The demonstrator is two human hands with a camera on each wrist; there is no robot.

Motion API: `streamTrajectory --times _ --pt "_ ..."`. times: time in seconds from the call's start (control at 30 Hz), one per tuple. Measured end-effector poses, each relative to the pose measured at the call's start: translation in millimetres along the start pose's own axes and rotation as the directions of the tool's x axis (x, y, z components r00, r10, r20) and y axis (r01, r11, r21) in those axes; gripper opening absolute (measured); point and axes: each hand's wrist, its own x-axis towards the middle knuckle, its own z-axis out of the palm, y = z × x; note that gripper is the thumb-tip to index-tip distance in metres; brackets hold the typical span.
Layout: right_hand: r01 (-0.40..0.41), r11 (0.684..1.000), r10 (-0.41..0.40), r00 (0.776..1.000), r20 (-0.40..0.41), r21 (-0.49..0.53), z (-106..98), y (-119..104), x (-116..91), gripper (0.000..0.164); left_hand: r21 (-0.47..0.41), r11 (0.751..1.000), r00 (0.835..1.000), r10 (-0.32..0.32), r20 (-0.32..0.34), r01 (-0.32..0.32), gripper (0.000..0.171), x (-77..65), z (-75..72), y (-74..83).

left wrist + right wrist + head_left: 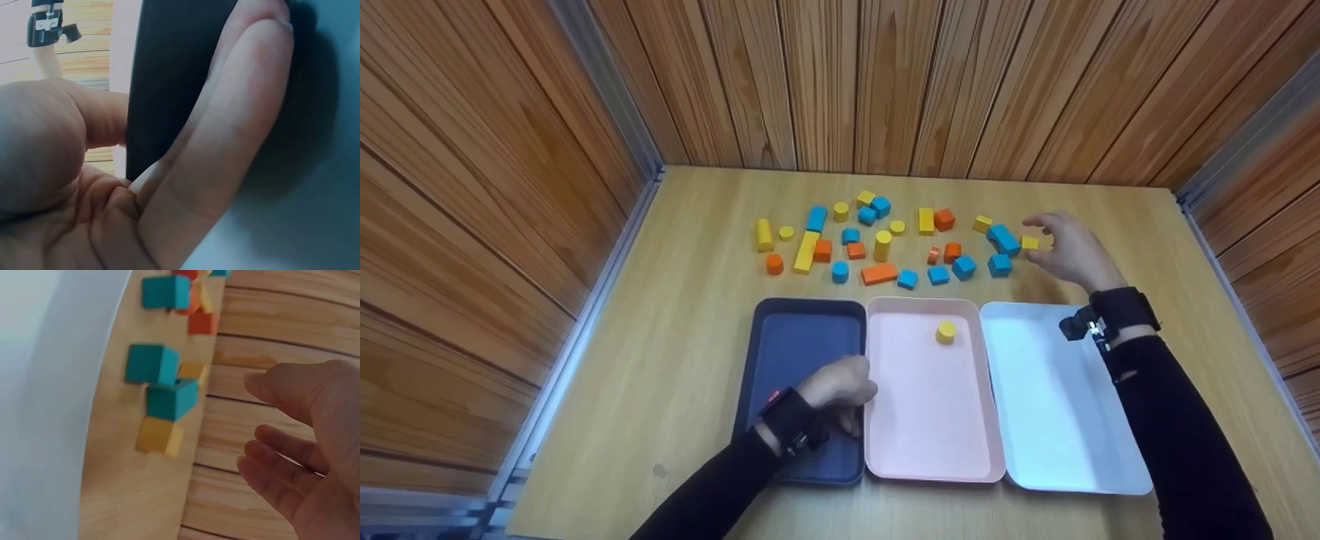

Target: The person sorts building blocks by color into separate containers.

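Note:
My left hand (840, 382) is at the right rim of the dark blue tray (810, 306). In the left wrist view the fingers (219, 135) lie inside that tray and the thumb passes behind its wall, so the hand grips the wall. My right hand (1069, 251) hovers at the right end of the scattered blocks, fingers and thumb apart. Nothing sits between them in the right wrist view. Nearest to it is a yellow block (1030, 243), beside a blue bridge-shaped block (1003, 239) and a blue cube (1000, 265).
The pink tray (930, 472) stands in the middle with one yellow cylinder (946, 332) in it. A white tray (1065, 480) is on the right. Several blue, orange and yellow blocks, such as an orange one (879, 274), lie behind the trays. Wooden walls (885, 90) enclose the table.

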Motion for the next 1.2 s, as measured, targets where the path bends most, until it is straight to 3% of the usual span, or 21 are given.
streamTrajectory --times 0.13,0.27,0.33,0.43,0.5,0.6,0.73,0.87,0.97,1.2 --pt "-0.052 0.999 0.053 0.997 0.063 -0.016 2.2 18.4 16.6 0.056 -0.044 0.998 0.999 -0.032 0.022 0.033 0.019 13.5 7.9 -8.3" --pt "-0.095 0.996 0.095 0.987 0.131 -0.006 4.8 33.0 29.5 0.056 -0.065 0.997 0.999 -0.033 0.017 0.034 0.018 5.5 4.5 -2.6" --pt "-0.111 0.994 0.108 0.982 0.157 0.009 7.3 37.4 34.1 0.055 -0.073 0.997 0.999 -0.029 0.017 0.030 0.018 -5.8 -1.7 4.6" --pt "-0.157 0.986 0.147 0.972 0.184 0.045 12.7 41.3 38.5 0.055 -0.047 0.999 1.000 -0.005 0.004 0.005 0.018 -7.4 -2.3 4.2" --pt "-0.196 0.978 0.179 0.963 0.199 0.068 16.3 42.3 39.7 0.056 -0.013 1.000 1.000 0.020 -0.016 -0.020 0.017 2.7 4.1 -3.7" --pt "-0.234 0.968 0.212 0.955 0.207 0.089 21.2 44.6 41.1 0.058 -0.027 0.999 1.000 0.024 -0.016 -0.024 0.018 7.6 6.0 -7.0" --pt "-0.185 0.980 0.170 0.968 0.183 0.073 25.1 48.1 43.1 0.053 -0.027 1.000 1.000 0.008 -0.017 -0.009 0.020 16.5 9.6 -11.7" --pt "-0.156 0.985 0.143 0.977 0.158 0.079 26.7 51.8 42.4 0.049 -0.081 0.996 1.000 -0.024 -0.007 0.024 0.022 8.1 4.9 -5.9" --pt "-0.171 0.979 0.152 0.975 0.163 0.108 27.0 51.8 41.4 0.050 -0.135 0.990 0.999 -0.041 0.001 0.041 0.022 -13.0 -7.3 7.0" --pt "-0.180 0.977 0.161 0.975 0.155 0.117 22.2 47.6 35.8 0.051 -0.112 0.992 0.999 -0.050 0.004 0.050 0.023 -18.0 -6.7 10.6"
